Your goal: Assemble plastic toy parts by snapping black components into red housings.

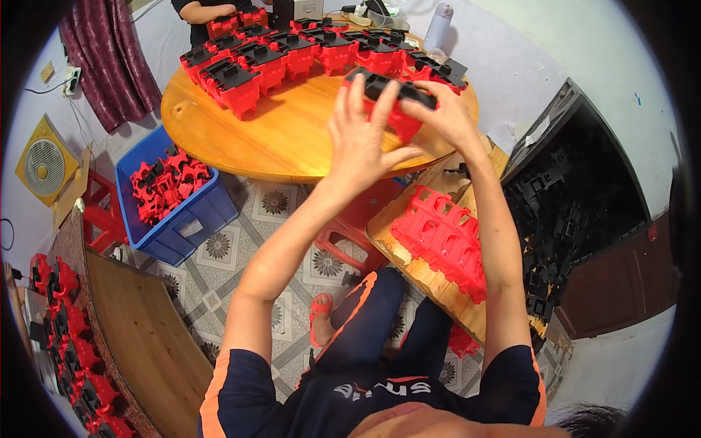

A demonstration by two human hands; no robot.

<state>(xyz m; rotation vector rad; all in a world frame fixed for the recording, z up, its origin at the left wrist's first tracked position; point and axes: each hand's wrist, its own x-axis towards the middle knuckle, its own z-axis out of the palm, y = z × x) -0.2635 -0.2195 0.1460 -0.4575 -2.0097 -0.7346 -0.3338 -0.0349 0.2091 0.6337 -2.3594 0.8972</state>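
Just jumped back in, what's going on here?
A person is handling a red-and-black part over the wooden table: the right hand grips it, the left hand is at it with fingers spread. Similar assembled units stand in rows on the table. A blue bin at left holds more red parts. Across the table is another person's hand.

Left hand (358, 142) splayed, right hand (449, 115) curled

You have bright, quite even light on the round yellow-brown wooden table (292, 150), but the heaped black plastic pieces (542, 248) at right show little detail. The red and black plastic part (406, 125) you hold is slightly blurred, and straight edges bend toward the dark rim.
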